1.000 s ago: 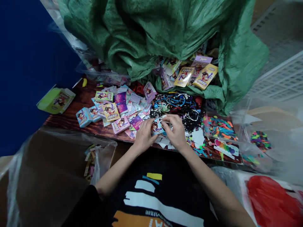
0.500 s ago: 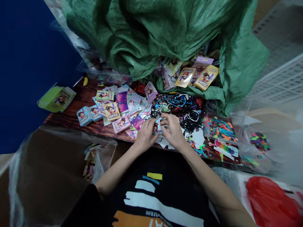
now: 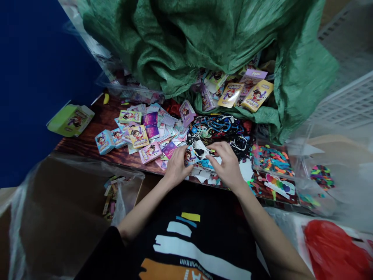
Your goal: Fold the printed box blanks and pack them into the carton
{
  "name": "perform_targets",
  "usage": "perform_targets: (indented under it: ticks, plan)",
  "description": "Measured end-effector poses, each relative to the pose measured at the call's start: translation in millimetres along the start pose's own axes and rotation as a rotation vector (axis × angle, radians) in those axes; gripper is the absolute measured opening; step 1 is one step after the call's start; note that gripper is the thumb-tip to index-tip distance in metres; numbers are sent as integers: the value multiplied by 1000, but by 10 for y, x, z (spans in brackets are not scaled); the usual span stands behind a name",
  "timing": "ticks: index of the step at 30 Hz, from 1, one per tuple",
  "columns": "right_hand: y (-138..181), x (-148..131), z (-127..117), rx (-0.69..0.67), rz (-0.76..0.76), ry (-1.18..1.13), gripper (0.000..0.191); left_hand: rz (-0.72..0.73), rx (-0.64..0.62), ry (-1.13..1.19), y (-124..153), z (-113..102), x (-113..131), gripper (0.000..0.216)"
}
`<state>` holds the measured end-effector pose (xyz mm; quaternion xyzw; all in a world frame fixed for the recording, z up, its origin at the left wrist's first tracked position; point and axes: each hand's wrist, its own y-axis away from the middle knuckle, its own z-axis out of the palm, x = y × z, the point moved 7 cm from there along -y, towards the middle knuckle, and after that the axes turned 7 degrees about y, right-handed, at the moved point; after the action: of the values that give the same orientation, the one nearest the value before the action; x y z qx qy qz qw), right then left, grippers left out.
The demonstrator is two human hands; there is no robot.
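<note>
A small blue printed carton (image 3: 190, 155) is in my left hand (image 3: 176, 168), which grips its left side with the fingers behind and the thumb in front. At the carton's right end a white piece with a dark opening or dark cord (image 3: 200, 149) shows; I cannot tell which. My right hand (image 3: 227, 165) pinches at the right edge of this white piece, thumb and forefinger close together. White paper pieces (image 3: 204, 175) lie under the hands. Just beyond them is a tangle of black and coloured cords (image 3: 217, 130).
Several small cartons (image 3: 138, 136) and loose printed cards (image 3: 167, 132) lie to the left. A green sack (image 3: 180, 46) spills more cartons (image 3: 231, 95) at the back. To the right stands a clear tray of coloured pieces (image 3: 271, 159). A plastic-lined box (image 3: 58, 202) stands below left.
My right hand has moved a little to the right, away from my left. The white piece with dark in it now shows at the carton's end, between the hands.
</note>
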<state>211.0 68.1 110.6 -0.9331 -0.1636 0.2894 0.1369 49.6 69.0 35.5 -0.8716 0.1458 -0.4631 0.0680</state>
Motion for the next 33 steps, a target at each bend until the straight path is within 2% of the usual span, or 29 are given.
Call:
perform_targets:
  ticks: [4, 12, 18, 22, 26, 30, 33]
  plan:
    - [96, 95, 92, -46, 50, 84, 13, 17, 6, -33, 5, -20, 37, 61]
    - [45, -35, 4, 125, 37, 65, 16, 53, -6, -94, 1, -17, 62, 63]
    - [12, -73, 109, 221, 61, -18, 16, 61, 19, -83, -5, -18, 61, 63]
    - [76, 40, 335, 137, 145, -142, 16, 57, 39, -77, -19, -38, 47, 64]
    - [133, 39, 497, 15, 89, -136, 19, 58, 26, -69, -40, -34, 23, 59]
    - [102, 23, 509, -85, 64, -155, 22, 50, 20, -70, -38, -8, 11, 57]
    - [58, 41, 412, -86, 118, -246, 21, 52, 37, -47, -33, -4, 28, 61]
